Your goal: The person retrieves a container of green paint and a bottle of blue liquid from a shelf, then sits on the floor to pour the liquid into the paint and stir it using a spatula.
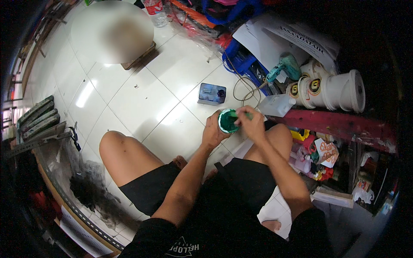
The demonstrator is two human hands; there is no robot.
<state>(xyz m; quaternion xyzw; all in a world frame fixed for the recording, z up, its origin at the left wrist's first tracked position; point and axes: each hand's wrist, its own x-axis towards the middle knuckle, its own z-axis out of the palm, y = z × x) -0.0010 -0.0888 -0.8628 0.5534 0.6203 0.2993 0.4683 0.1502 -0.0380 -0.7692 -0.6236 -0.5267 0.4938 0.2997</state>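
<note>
Between my knees I have a small round tub of dark green paint (228, 122), its rim smeared pale green. My left hand (211, 131) is wrapped round the tub's left side. A green stick (246, 115) is gripped in my right hand (253, 125), which is closed over the tub's right edge. The stick's lower end reaches toward the paint and is partly hidden. Just beyond the tub, a blue-stained plastic canister (212, 94) with a dark opening stands on the white tiles.
To the right, a translucent jug (277, 105) and white buckets (327, 91) lie beside a teal-smeared heat gun (285, 69) with a cord. A red shelf edge (340, 125) runs above bottles and tubs. Paint-stained wooden frames (38, 118) lean at the left. A water bottle (155, 13) stands far off.
</note>
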